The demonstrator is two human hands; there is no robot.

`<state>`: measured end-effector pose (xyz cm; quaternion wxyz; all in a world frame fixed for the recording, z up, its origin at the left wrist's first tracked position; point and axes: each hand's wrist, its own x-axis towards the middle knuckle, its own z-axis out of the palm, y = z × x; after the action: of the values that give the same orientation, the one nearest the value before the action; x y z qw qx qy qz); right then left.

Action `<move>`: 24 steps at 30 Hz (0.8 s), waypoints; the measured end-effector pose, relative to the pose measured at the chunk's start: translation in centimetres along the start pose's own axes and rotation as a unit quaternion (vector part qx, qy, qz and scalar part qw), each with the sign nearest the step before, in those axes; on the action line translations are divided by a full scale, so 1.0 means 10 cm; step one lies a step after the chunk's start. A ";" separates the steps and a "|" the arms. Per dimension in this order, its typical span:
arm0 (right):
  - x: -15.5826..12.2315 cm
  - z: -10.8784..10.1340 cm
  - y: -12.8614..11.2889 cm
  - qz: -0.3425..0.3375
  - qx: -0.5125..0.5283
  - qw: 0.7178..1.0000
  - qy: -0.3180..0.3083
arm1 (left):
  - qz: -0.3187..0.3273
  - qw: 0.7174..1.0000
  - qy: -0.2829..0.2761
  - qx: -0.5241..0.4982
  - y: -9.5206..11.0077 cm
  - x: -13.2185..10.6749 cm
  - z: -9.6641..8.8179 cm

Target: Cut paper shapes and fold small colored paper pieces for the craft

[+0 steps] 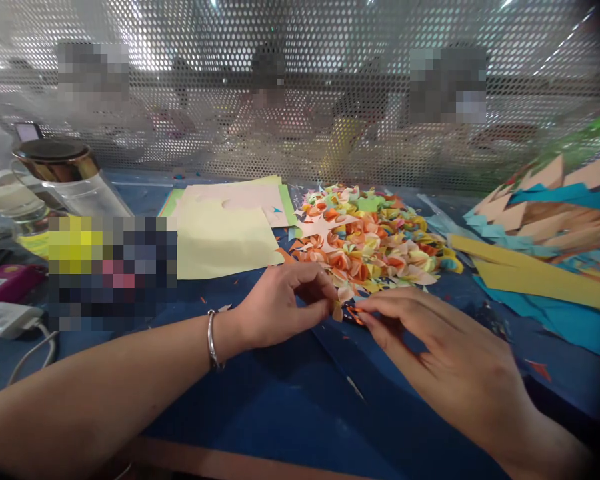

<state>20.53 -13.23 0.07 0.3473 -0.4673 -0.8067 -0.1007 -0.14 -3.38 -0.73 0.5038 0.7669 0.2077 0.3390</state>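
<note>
My left hand [285, 303], with a silver bracelet [211, 339] at its wrist, pinches a small pale folded paper piece [337, 311] between thumb and fingers. Right beside it, my right hand [440, 357] has thumb and forefinger closed together at some orange bits [355, 315]; what they grip is too small to make out. Just beyond both hands rises a heap of small folded paper pieces [365, 237] in orange, yellow, pink and green. A thin tool with a pale pointed tip [354, 387] lies on the blue tabletop [280, 407] between my forearms.
Pale paper sheets [225, 240] lie left of the heap. Yellow strips [540, 273] and zigzag-cut paper [545, 213] are at the right. On the left stand a lidded bottle [80, 180] and a white charger [10, 321] with its cable. A perforated metal panel [300, 133] closes off the back.
</note>
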 end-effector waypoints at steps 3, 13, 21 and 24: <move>0.00 0.00 0.00 -0.007 0.002 1.000 -0.001 | 0.008 1.000 0.004 0.026 0.00 0.00 0.00; 0.01 0.02 0.01 -0.021 -0.001 1.000 -0.005 | 0.042 0.999 0.004 0.035 0.02 -0.01 0.03; -0.01 0.03 0.02 -0.025 -0.004 1.000 -0.009 | 0.043 0.997 0.020 0.057 0.03 -0.01 0.02; -0.01 0.03 0.02 -0.022 -0.001 1.000 -0.014 | 0.040 0.997 0.018 0.065 0.04 -0.01 0.03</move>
<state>20.58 -13.06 -0.30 0.3334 -0.4510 -0.8216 -0.1027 -0.05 -3.78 -0.51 0.4351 0.7995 0.2075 0.3583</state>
